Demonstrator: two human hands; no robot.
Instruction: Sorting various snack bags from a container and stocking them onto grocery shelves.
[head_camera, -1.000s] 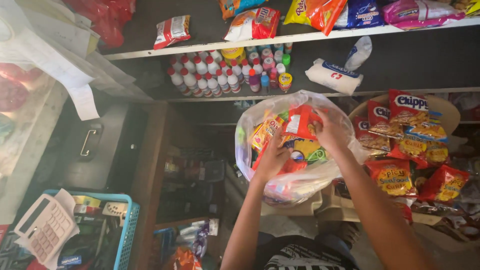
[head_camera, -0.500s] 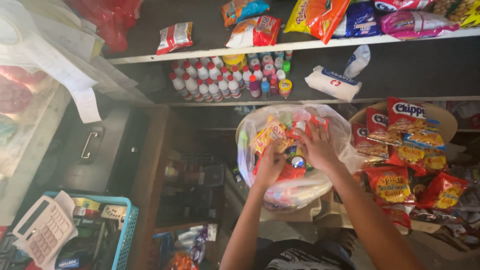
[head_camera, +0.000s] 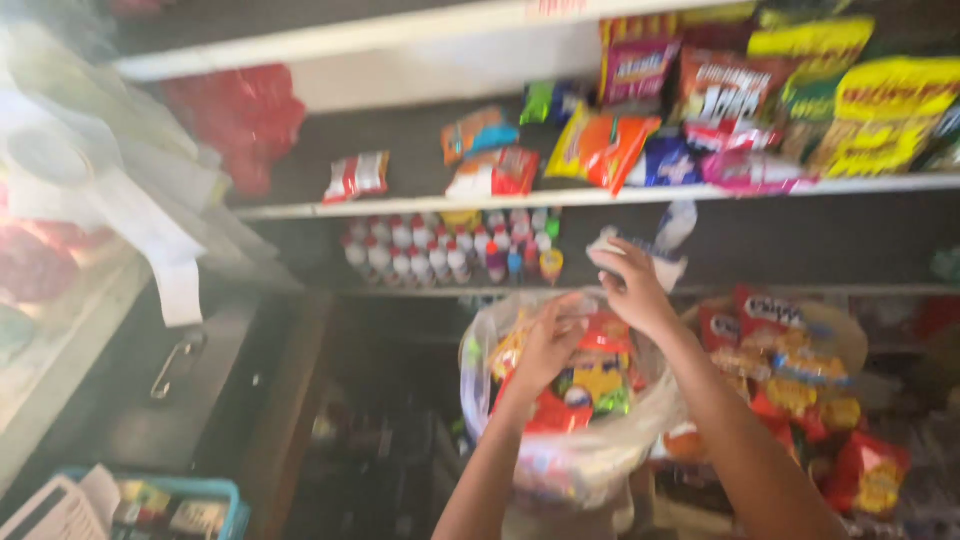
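A clear plastic bag (head_camera: 600, 455) stuffed with colourful snack packets hangs in front of the lower shelf. My left hand (head_camera: 545, 345) rests at the bag's top opening, fingers curled over its rim and a red packet (head_camera: 610, 335). My right hand (head_camera: 632, 288) is raised above the bag, its fingertips against the left end of a white and blue packet (head_camera: 668, 240) lying on the middle shelf. Blur hides whether those fingers are closed on it.
Rows of small white bottles (head_camera: 440, 255) with coloured caps stand on the middle shelf. Snack bags (head_camera: 700, 130) crowd the upper shelf (head_camera: 400, 205). Red and yellow chip packets (head_camera: 800, 380) hang at the right. A teal basket (head_camera: 215, 500) sits bottom left, under a dark cabinet with a metal handle (head_camera: 170, 370).
The camera tilted up and closer. My right hand came out of the bag's opening and rose to the white packet on the shelf. My left hand stayed at the bag's rim.
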